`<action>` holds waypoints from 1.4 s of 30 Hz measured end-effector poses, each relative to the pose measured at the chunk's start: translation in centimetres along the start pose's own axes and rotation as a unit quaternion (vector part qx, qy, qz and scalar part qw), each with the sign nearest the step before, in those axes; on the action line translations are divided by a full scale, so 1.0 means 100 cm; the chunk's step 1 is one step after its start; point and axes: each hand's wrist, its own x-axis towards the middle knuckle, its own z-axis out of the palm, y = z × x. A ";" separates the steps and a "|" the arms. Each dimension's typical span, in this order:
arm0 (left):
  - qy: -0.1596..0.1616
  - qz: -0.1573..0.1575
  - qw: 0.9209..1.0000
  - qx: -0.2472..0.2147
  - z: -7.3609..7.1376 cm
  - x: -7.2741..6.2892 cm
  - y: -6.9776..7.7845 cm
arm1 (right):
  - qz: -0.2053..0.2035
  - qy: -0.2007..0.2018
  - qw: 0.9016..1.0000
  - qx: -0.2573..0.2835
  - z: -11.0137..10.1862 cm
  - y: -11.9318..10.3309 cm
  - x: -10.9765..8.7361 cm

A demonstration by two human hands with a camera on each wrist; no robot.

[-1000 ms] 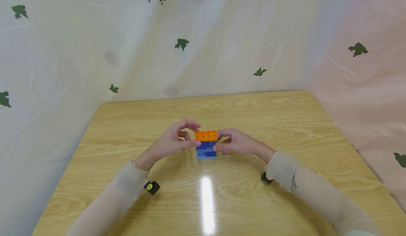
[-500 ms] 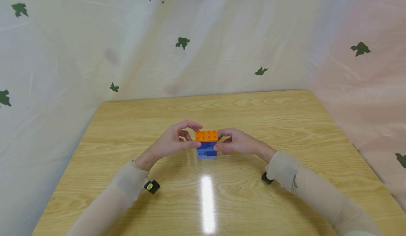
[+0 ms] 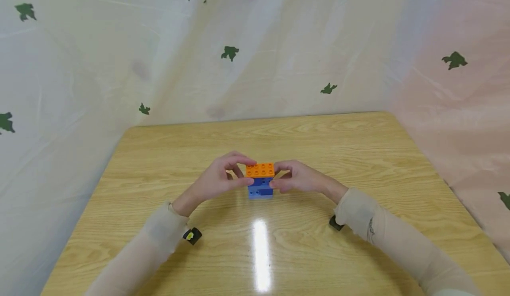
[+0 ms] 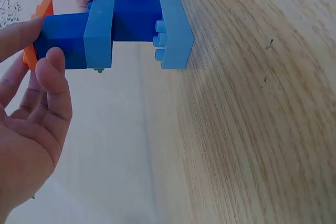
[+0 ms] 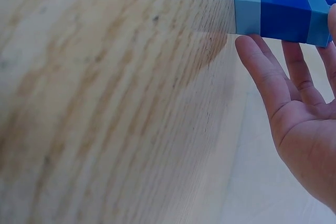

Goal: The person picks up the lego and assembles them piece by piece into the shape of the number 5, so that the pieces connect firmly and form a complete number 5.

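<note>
A stack of toy building bricks (image 3: pixel 260 192) stands upright on the table, dark blue and light blue in turn, topped by a flat orange brick (image 3: pixel 260 171) with studs. My left hand (image 3: pixel 215 180) grips the upper left end, thumb at the front and index finger over the orange brick's edge. In the left wrist view its fingers are round the upper dark blue brick (image 4: pixel 63 39). From the other side my right hand (image 3: pixel 300 178) holds the stack between thumb and fingers. The lower dark blue brick (image 5: pixel 285 14) covers half the light blue base brick (image 4: pixel 177 32), leaving studs bare.
The wooden table (image 3: pixel 358 141) reaches back to a pale curtain (image 3: pixel 271 79) with green leaf prints. Small black devices (image 3: pixel 194 236) sit at both wrists, close over the tabletop. A bright light reflection (image 3: pixel 260 254) lies in front of the stack.
My left index finger has slid right, farther onto the top of the orange brick. The right hand keeps its hold, and the stack stays in place.
</note>
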 end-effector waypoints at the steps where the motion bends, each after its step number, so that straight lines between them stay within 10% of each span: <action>1: 0.003 0.002 1.000 0.004 0.001 0.000 0.001 | 0.000 0.000 1.000 0.000 0.000 0.000 0.000; 24: 0.027 -0.026 0.999 0.000 0.008 0.002 0.000 | 0.005 0.006 1.000 -0.002 0.001 0.002 0.001; 42: -0.002 -0.063 0.987 -0.147 0.016 -0.001 -0.015 | -0.005 0.004 1.000 -0.012 0.001 0.007 0.003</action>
